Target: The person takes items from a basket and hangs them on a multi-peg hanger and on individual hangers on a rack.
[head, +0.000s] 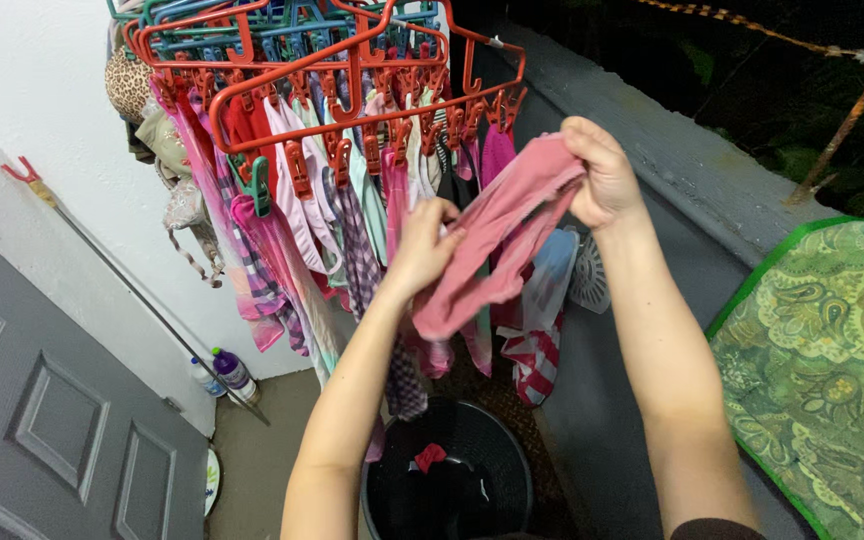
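Head view: left hand [422, 250] closed on pink garment [492, 245] at centre; right hand [602, 175] pinching its upper end, one o'clock. Red clip hanger [352, 70] crowded above, twelve o'clock; black bucket [449, 480] below, six o'clock; grey ledge [672, 150] close at two o'clock.

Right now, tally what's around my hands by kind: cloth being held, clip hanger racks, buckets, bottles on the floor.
Pink cloth, held by left hand and right hand: 1
Orange clip hanger rack: 1
Black bucket: 1
Bottles by the wall: 2
Total: 5
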